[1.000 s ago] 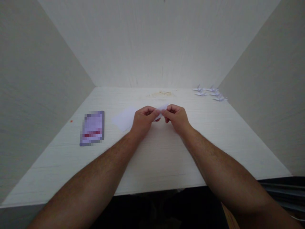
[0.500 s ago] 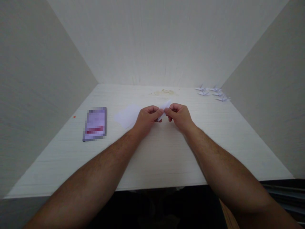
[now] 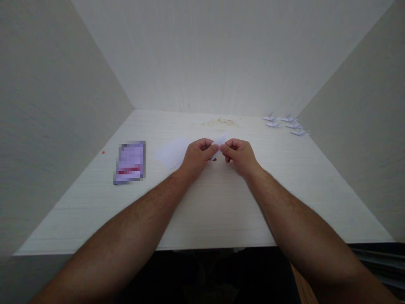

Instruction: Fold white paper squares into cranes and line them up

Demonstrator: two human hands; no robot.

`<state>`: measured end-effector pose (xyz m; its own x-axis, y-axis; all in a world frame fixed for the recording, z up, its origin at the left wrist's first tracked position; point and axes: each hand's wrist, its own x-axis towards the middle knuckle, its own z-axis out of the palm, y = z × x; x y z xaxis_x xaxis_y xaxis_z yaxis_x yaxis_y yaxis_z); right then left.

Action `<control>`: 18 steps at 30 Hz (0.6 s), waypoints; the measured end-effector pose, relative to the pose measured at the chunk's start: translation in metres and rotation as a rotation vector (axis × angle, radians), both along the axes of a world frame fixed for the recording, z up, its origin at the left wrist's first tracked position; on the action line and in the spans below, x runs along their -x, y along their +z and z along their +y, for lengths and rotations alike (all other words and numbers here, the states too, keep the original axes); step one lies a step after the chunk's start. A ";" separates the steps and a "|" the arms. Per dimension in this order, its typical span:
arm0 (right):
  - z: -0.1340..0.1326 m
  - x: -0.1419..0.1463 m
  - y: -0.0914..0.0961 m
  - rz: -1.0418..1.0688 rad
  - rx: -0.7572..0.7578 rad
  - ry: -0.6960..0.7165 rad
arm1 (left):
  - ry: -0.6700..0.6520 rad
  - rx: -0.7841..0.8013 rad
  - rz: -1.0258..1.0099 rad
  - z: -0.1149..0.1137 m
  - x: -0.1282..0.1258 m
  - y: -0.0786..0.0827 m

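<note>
Folded paper, small and white, sits pinched between my two hands just past the middle of the table. My left hand clamps it from nine o'clock with thumb and forefinger, and my right hand does the same from three o'clock, fingertips almost meeting. Compared with a second ago, my hands have drawn closer together and the folded paper shows less of its width: only a narrow tip now pokes up toward twelve o'clock between my thumbs. A flat white sheet lies on the table at nine o'clock of my left hand, partly hidden by it. Farther toward nine o'clock lies a purple packet, blurred. Small paper cranes cluster at about one o'clock in the far corner, arranged as before.
</note>
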<state>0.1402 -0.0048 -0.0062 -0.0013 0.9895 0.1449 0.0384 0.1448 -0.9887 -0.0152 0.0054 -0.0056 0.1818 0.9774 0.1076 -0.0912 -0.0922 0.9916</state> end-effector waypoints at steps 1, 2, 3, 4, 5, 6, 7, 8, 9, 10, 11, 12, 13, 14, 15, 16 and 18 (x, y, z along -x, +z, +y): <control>0.000 0.000 0.000 -0.012 -0.002 0.002 | 0.001 -0.003 0.002 -0.001 0.000 0.001; -0.001 0.000 0.001 -0.025 -0.002 0.004 | 0.003 -0.008 0.009 -0.001 0.000 0.002; -0.001 0.000 0.001 -0.036 -0.001 0.003 | 0.005 -0.014 0.021 -0.002 -0.001 0.003; -0.002 0.000 0.002 -0.048 -0.001 -0.001 | 0.004 -0.019 0.034 -0.002 -0.001 0.003; -0.002 0.001 0.002 -0.058 0.000 -0.007 | 0.004 -0.026 0.044 -0.002 -0.001 0.004; -0.003 0.001 0.003 -0.070 -0.001 -0.015 | 0.003 -0.033 0.055 -0.002 -0.001 0.004; -0.003 0.002 0.003 -0.084 -0.003 -0.024 | 0.000 -0.042 0.071 -0.002 -0.001 0.004; -0.003 0.002 0.003 -0.095 -0.006 -0.032 | 0.000 -0.053 0.087 -0.002 -0.001 0.004; -0.004 0.003 0.003 -0.105 -0.012 -0.040 | 0.000 -0.062 0.102 -0.002 -0.001 0.004; -0.004 0.003 0.003 -0.114 -0.016 -0.045 | 0.002 -0.066 0.113 -0.002 -0.001 0.005; -0.004 0.003 0.003 -0.121 -0.021 -0.053 | 0.007 -0.066 0.120 -0.002 -0.001 0.005; -0.004 0.003 0.003 -0.128 -0.026 -0.062 | 0.014 -0.063 0.124 -0.002 -0.001 0.005; -0.004 0.003 0.003 -0.135 -0.032 -0.075 | 0.024 -0.061 0.124 -0.002 -0.001 0.006; -0.004 0.003 0.003 -0.143 -0.038 -0.090 | 0.031 -0.059 0.121 -0.002 0.000 0.006; -0.004 0.003 0.003 -0.151 -0.040 -0.106 | 0.033 -0.059 0.112 -0.003 0.000 0.007; -0.003 0.003 0.003 -0.155 -0.040 -0.120 | 0.027 -0.054 0.089 -0.003 0.000 0.007; -0.002 0.003 0.003 -0.148 -0.034 -0.134 | -0.016 -0.020 -0.005 -0.003 0.000 0.007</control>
<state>0.1369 -0.0069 -0.0034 0.1059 0.9767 0.1865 0.2039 0.1622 -0.9655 -0.0151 0.0027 0.0019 0.1964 0.9721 0.1280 -0.0976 -0.1105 0.9891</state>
